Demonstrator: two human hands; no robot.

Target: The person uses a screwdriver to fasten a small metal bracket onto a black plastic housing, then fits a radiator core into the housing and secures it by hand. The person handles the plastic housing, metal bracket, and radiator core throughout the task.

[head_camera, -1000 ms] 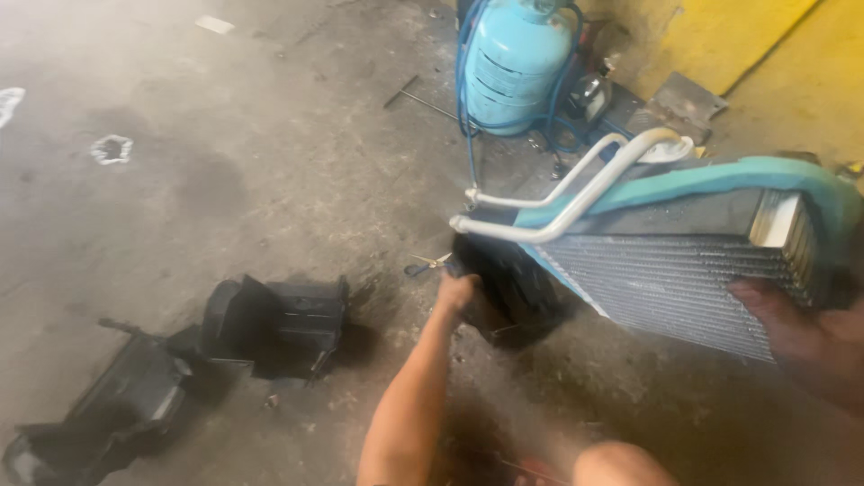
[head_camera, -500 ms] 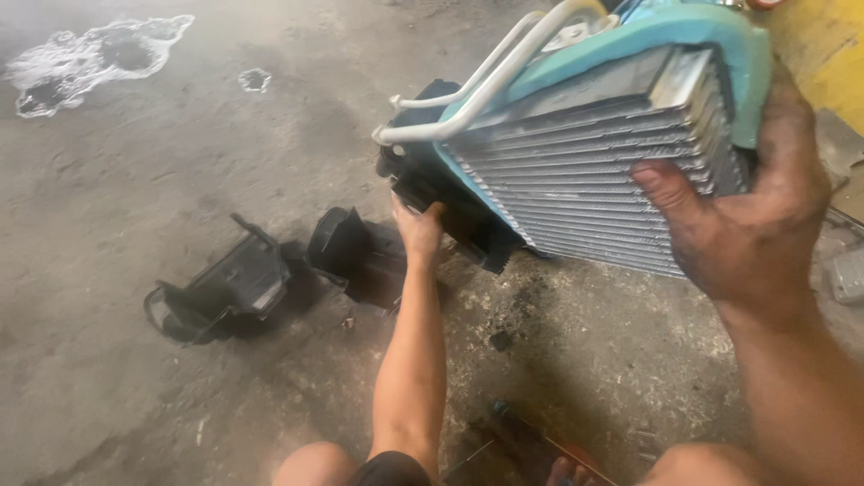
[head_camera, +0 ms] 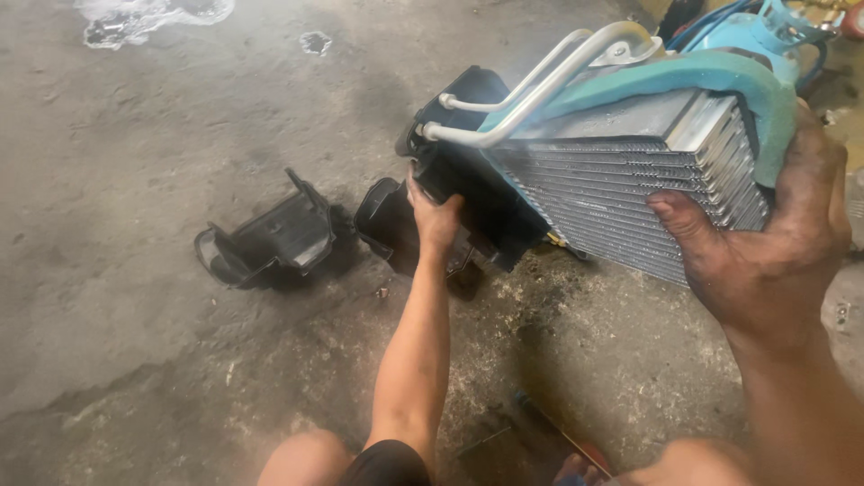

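A finned metal evaporator core with teal foam edging is grasped at its end by the right hand, raised above the concrete floor; its black plastic housing is clenched by the left hand; a separate black housing piece is seen lying nearby.

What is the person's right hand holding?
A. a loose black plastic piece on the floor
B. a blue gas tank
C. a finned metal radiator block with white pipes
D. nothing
C: the right hand grips the end of the finned metal radiator block, thumb across its fins, while the left hand reaches to the black plastic housing at its other end.
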